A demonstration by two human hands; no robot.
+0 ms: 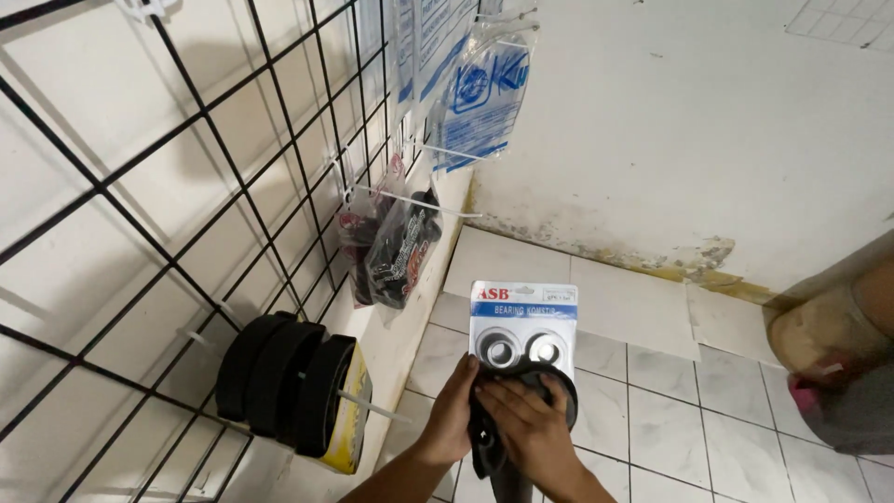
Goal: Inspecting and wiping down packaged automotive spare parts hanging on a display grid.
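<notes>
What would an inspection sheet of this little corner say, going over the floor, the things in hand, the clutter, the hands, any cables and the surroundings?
Surface: pale tiled floor, some marks near the wall foot.
Things in hand: a blister pack with blue and white card showing two metal rings; a dark cloth or rubber piece against its lower edge.
Clutter: black belts or tyres on a hook; dark bagged parts; blue-printed clear bags higher up.
Hands: left hand and right hand both grip the pack's lower end with the dark piece.
Cables: nothing seen.
Surroundings: black wire grid panel on a white wall, stained low down; another person's limb at right.
</notes>
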